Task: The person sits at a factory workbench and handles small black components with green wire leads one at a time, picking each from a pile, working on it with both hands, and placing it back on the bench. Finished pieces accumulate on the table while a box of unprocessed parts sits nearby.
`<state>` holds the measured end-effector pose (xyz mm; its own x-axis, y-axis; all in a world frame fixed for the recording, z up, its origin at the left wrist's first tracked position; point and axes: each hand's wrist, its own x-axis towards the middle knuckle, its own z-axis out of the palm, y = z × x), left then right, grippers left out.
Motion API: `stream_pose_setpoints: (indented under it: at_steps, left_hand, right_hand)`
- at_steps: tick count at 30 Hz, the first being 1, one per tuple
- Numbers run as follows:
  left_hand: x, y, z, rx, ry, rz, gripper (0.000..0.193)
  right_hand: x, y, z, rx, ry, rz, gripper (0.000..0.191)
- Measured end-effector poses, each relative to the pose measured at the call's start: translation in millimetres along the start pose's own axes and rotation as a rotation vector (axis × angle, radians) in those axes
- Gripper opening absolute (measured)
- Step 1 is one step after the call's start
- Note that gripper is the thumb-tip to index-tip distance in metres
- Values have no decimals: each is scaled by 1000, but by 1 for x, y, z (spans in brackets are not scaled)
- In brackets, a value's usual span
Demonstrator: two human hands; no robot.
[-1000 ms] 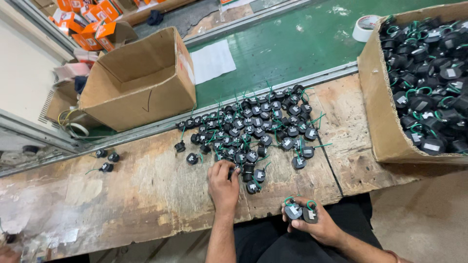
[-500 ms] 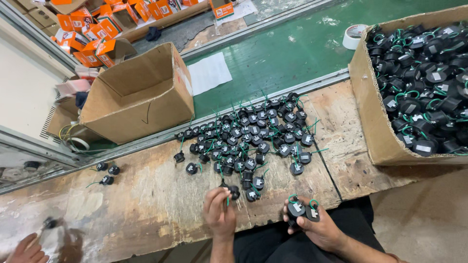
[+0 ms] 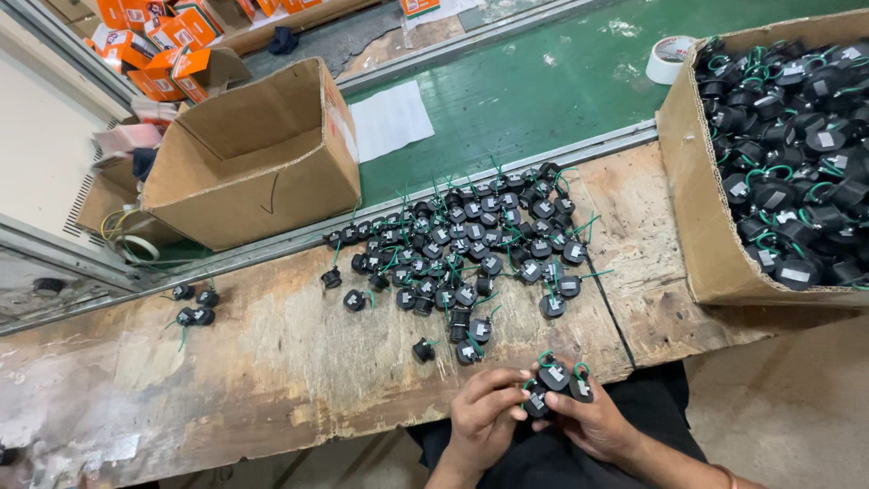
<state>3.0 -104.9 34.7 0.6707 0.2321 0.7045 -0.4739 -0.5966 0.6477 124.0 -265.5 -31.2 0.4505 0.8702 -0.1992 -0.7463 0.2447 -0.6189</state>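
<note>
At the near edge of the worn wooden bench [image 3: 272,362], both hands meet over the person's lap. The right hand [image 3: 597,426] has its fingers curled closed around a small cluster of black round components [image 3: 554,378] with green wire leads, white labels facing up toward the camera. Their green wire loops stick up and away from the body; the parts are squat discs, so no clear long axis shows. The left hand [image 3: 484,412] has its fingers pinched on the lowest component of that cluster, touching the right hand's fingertips.

Just beyond the hands lies a loose pile of the same black components [image 3: 471,244], spread across the bench middle. A large cardboard box [image 3: 697,217] full of these components stands at the right; an open empty cardboard box [image 3: 262,154] sits on the green conveyor belt [image 3: 543,100] at the left. A tape roll [image 3: 668,56] lies on the belt.
</note>
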Motion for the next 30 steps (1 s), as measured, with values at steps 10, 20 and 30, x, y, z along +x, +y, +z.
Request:
stream_pose_setpoints:
  at_steps: [10, 20, 30]
  left_hand:
    - [-36, -17, 6, -72, 201, -374, 28]
    - [-13, -34, -78, 712, -65, -172, 47]
    - [-38, -56, -97, 722, 173, -506, 27]
  right_hand:
    - [-2, 2, -4, -438, -218, -119, 48]
    - [4, 0, -8, 249, -122, 30, 55]
    - [-1, 0, -11, 213, -186, 19, 56]
